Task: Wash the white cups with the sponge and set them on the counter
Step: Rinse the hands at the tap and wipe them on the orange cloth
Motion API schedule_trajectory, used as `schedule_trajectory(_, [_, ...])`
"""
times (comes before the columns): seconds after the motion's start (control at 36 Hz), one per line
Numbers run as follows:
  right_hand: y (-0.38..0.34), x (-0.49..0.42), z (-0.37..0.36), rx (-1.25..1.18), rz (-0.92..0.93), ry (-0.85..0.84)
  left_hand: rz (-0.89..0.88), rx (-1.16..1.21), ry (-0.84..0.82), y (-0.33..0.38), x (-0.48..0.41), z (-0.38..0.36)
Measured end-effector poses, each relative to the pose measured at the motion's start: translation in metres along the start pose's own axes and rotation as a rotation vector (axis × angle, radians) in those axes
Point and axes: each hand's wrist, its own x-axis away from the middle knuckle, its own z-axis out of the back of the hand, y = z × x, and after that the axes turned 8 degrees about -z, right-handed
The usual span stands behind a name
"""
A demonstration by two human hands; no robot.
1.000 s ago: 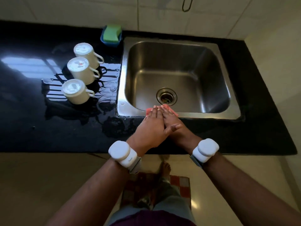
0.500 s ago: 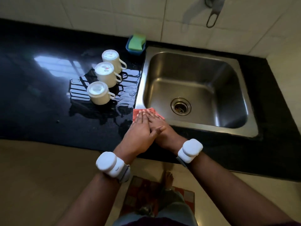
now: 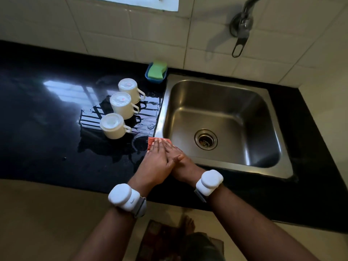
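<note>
Three white cups stand upside down in a row on the wet black counter left of the sink: the far one (image 3: 128, 88), the middle one (image 3: 121, 104) and the near one (image 3: 112, 126). A green sponge (image 3: 157, 71) lies in a blue dish (image 3: 149, 75) at the back wall. My left hand (image 3: 157, 162) lies flat, fingers straight, partly over my right hand (image 3: 178, 162). Both press on an orange-pink cloth (image 3: 151, 141) at the sink's front-left corner. Most of the cloth is hidden under my fingers.
The steel sink (image 3: 222, 127) is empty, with its drain (image 3: 205, 139) near the middle. A tap (image 3: 242, 25) hangs from the tiled wall above it. Water pools on the counter (image 3: 47, 117) around the cups. A patterned mat (image 3: 169, 240) lies on the floor.
Both hands have slid the cloth left along the sink's front rim, from near the drain to the front-left corner. The camera has tilted up and moved closer. The cups stay put.
</note>
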Motion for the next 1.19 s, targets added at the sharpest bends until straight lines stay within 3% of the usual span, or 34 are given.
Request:
schedule_trajectory(0.39, [0.018, -0.029, 0.010, -0.003, 0.129, -0.051, 0.025, 0.027, 0.021, -0.001, -0.029, 0.006])
schedule_trajectory(0.67, [0.039, -0.061, 0.016, 0.083, 0.128, -0.017, 0.052, 0.020, 0.042, -0.002, -0.064, 0.019])
schedule_trajectory(1.06, [0.055, -0.093, 0.039, 0.053, 0.081, 0.093, 0.040, 0.079, 0.107, -0.006, -0.111, 0.031])
schedule_trajectory(1.19, [0.061, -0.111, 0.046, -0.007, 0.032, 0.051, 0.019, 0.060, 0.118, -0.011, -0.132, 0.038])
